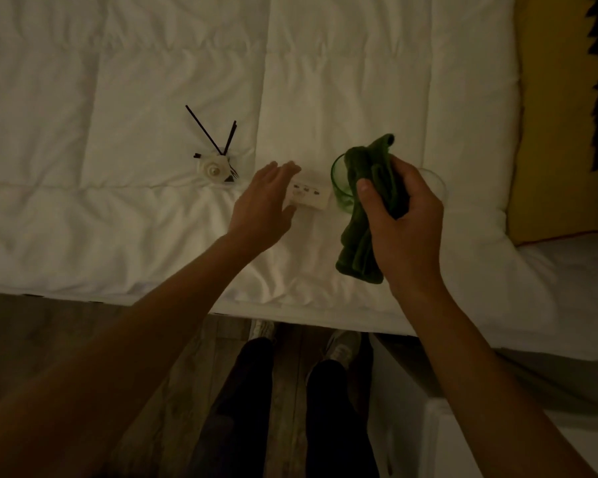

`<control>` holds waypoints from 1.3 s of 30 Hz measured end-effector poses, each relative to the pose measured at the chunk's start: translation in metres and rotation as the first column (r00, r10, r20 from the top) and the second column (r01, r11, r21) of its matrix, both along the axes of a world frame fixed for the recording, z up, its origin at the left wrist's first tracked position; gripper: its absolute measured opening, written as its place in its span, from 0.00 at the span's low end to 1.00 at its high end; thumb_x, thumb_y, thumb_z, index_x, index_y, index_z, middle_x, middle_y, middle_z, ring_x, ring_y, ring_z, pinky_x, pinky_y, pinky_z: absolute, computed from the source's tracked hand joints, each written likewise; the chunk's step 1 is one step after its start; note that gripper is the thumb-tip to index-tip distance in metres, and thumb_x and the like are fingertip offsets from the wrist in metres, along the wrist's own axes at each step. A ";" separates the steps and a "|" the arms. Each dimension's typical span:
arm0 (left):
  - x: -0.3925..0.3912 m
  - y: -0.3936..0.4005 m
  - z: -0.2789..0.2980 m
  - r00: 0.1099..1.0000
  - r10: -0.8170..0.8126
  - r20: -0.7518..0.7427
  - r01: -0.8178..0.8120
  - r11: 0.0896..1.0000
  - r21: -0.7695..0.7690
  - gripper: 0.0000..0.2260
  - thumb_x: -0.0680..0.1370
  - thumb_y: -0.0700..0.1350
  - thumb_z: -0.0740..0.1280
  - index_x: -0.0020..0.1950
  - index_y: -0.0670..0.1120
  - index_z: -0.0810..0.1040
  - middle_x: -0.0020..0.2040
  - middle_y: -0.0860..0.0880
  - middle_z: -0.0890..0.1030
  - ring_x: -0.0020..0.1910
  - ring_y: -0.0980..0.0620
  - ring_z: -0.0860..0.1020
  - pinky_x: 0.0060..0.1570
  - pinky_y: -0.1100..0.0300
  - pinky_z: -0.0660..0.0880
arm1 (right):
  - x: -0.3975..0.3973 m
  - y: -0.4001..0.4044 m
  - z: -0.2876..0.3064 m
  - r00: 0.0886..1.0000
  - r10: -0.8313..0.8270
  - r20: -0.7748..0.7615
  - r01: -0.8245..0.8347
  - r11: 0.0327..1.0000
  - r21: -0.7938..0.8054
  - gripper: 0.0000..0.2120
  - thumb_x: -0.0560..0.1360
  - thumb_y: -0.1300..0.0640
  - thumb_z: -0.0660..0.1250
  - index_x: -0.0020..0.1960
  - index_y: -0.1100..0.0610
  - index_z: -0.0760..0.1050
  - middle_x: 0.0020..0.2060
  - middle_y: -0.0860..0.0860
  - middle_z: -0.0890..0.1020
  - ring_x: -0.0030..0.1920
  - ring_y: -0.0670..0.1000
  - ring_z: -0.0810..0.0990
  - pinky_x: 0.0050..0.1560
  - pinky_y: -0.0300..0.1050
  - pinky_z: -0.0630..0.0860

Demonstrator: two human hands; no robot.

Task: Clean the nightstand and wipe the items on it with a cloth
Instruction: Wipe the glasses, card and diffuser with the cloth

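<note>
My right hand [403, 219] grips a dark green cloth [366, 215], which hangs down over the bed. Behind the cloth stands a green glass [339, 182]; a clear glass rim [435, 181] shows past my right hand. A small white box-shaped device [308, 196] with dark marks on its top lies on the white duvet [118, 132]. My left hand [263, 205] is spread flat beside it, fingertips at its left edge. A white reed diffuser [214, 169] with black sticks sits further left on the duvet.
The bed edge runs across the frame at about two-thirds height. Below it are a wood floor [66, 339] and my legs and shoes [340, 343]. A yellow pillow [553, 132] lies at the right; a white surface [497, 443] shows bottom right.
</note>
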State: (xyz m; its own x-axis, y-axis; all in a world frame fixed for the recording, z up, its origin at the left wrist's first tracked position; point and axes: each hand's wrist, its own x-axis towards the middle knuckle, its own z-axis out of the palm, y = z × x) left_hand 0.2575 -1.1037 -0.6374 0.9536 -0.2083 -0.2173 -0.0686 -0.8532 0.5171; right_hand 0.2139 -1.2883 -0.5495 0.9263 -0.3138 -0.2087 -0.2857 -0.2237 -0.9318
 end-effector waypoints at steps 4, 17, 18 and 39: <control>-0.025 0.020 -0.006 0.999 0.009 -0.032 -0.009 1.000 -0.003 0.29 0.78 0.44 0.71 0.77 0.50 0.64 0.77 0.47 0.67 0.77 0.45 0.63 0.70 0.46 0.68 | 0.001 0.004 0.000 0.999 -0.016 -0.028 0.016 1.000 0.011 0.20 0.79 0.55 0.71 0.70 0.54 0.75 0.59 0.45 0.82 0.59 0.40 0.80 0.64 0.45 0.79; 0.008 0.019 -0.018 0.960 -0.274 -0.064 0.281 0.940 0.194 0.27 0.79 0.48 0.67 0.78 0.50 0.64 0.79 0.48 0.63 0.62 0.44 0.78 0.50 0.51 0.80 | 0.001 0.021 -0.003 0.999 0.021 -0.043 -0.021 1.000 0.003 0.19 0.79 0.54 0.71 0.69 0.51 0.76 0.56 0.40 0.82 0.58 0.39 0.81 0.63 0.45 0.79; 0.010 0.022 -0.017 0.958 -0.284 -0.033 0.285 0.941 0.180 0.23 0.80 0.48 0.66 0.76 0.49 0.68 0.77 0.47 0.66 0.59 0.44 0.79 0.48 0.52 0.80 | 0.001 0.021 -0.003 0.999 0.018 -0.045 -0.018 1.000 0.005 0.18 0.79 0.54 0.71 0.68 0.50 0.75 0.55 0.38 0.81 0.57 0.38 0.81 0.63 0.44 0.79; -0.010 0.085 -0.005 0.717 0.692 -0.084 -0.693 0.693 -0.200 0.34 0.66 0.59 0.78 0.65 0.46 0.69 0.60 0.48 0.75 0.53 0.51 0.76 0.51 0.54 0.78 | 0.007 0.039 0.000 0.998 0.037 -0.049 -0.035 0.998 0.050 0.18 0.78 0.55 0.71 0.67 0.52 0.77 0.54 0.42 0.83 0.55 0.40 0.82 0.60 0.45 0.81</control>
